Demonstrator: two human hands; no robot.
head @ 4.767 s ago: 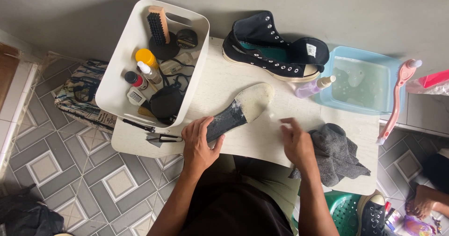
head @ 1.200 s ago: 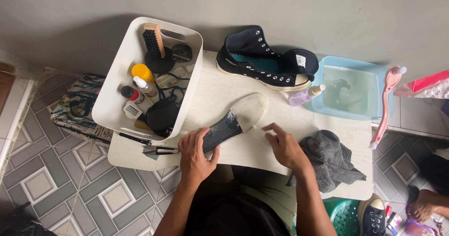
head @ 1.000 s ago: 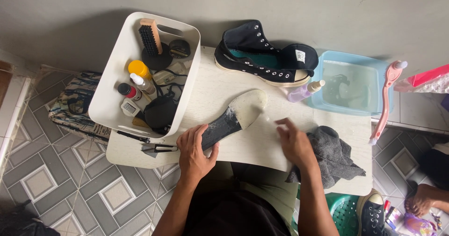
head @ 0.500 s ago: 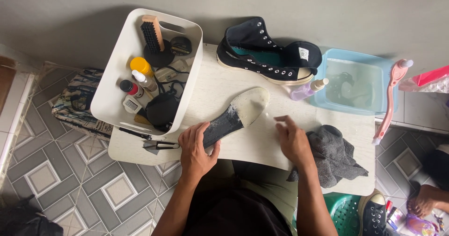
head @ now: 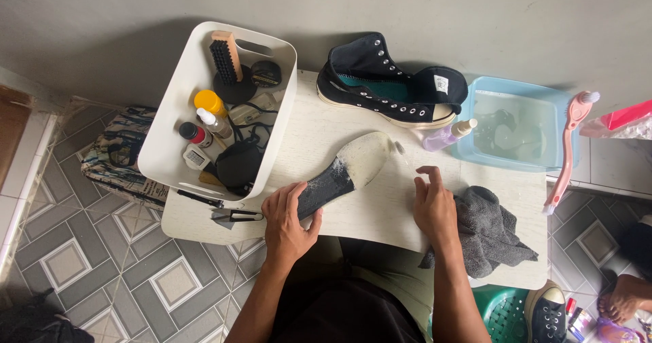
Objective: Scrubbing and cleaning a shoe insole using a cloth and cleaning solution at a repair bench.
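Observation:
A shoe insole (head: 346, 170), dark at the heel and pale and foamy at the toe, lies at a slant on the white table (head: 380, 214). My left hand (head: 288, 217) presses down on its dark heel end. My right hand (head: 433, 204) rests flat on the table to the right of the insole, fingers spread, beside a grey cloth (head: 490, 231). A black high-top sneaker (head: 390, 88) lies on its side at the back of the table.
A white bin (head: 178, 122) at the left holds a brush, bottles, tins and cords. Scissors (head: 227, 214) lie by its front. A small spray bottle (head: 448, 136) stands near a blue water basin (head: 519, 127). A pink long-handled brush (head: 567, 149) lies right of the basin.
My right hand has shifted slightly on the table near the cloth, moving back and forth. My left hand has stayed on the insole's heel.

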